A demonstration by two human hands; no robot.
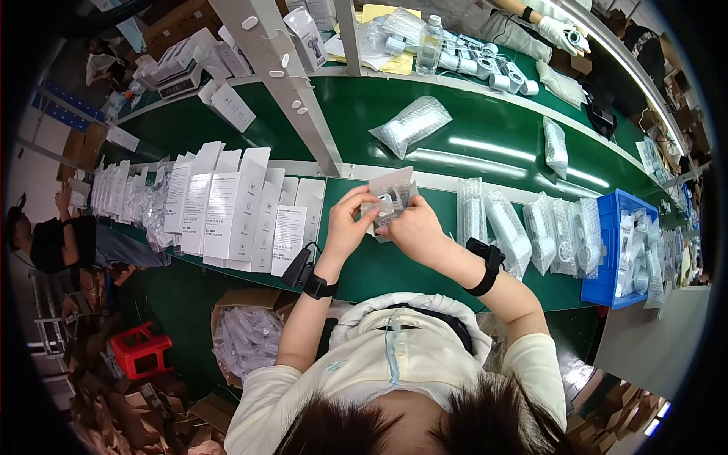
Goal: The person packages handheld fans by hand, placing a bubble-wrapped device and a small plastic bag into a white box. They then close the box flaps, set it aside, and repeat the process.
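Over the green bench, my left hand (349, 227) and my right hand (415, 226) meet at a small white carton (390, 182) whose flap stands up. My left fingers are bent at its left side, and my right hand is closed round its right side. Clear plastic wrapping (390, 205) shows at the carton's mouth between my fingers; what lies within cannot be made out. To the left, several tall white cartons (245, 205) stand in a row with raised flaps. On the right, several bubble-wrapped packages (506, 231) lean side by side.
At the far right stands a blue bin (607, 262) of wrapped items. Bubble-wrapped packages (413, 125) lie on the green belt beyond a metal post (292, 91). A co-worker's gloved hand (561, 36) holds a part. A carton of plastic bags (246, 337) and a red stool (142, 350) stand below left.
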